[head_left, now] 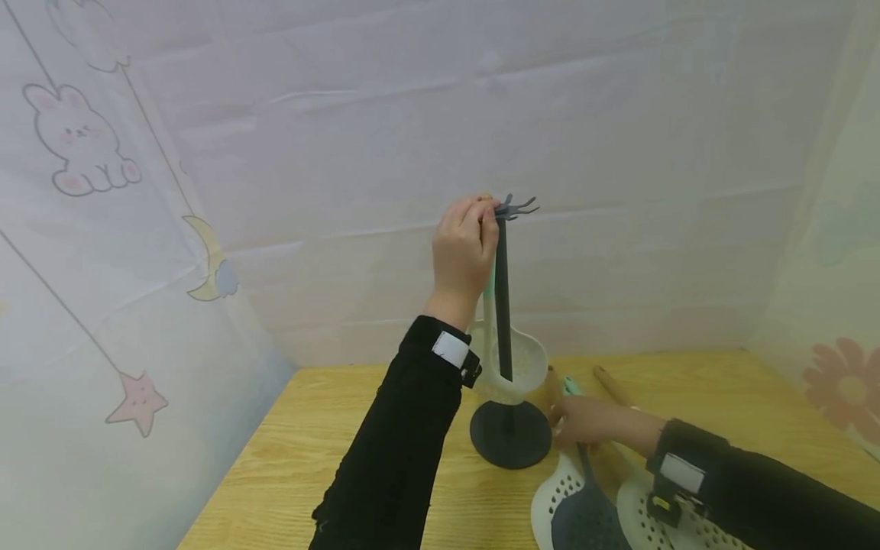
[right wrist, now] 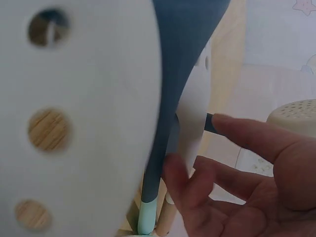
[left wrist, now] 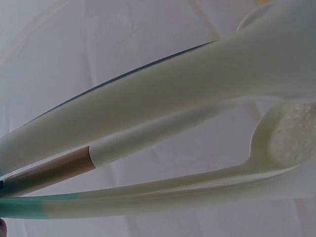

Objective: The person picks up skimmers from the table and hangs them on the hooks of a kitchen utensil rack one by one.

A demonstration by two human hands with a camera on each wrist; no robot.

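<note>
Hanging from the left hand's (head_left: 462, 252) grip, ladle (head_left: 512, 367) beside stand (head_left: 505, 305).

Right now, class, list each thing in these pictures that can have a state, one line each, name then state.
Utensil stand: upright on the table.
Cream ladle: hanging at the stand, handle top held.
Left hand: raised, gripping at the hooks.
Right hand: low, among lying utensil handles.
Dark spatula: lying flat.
</note>
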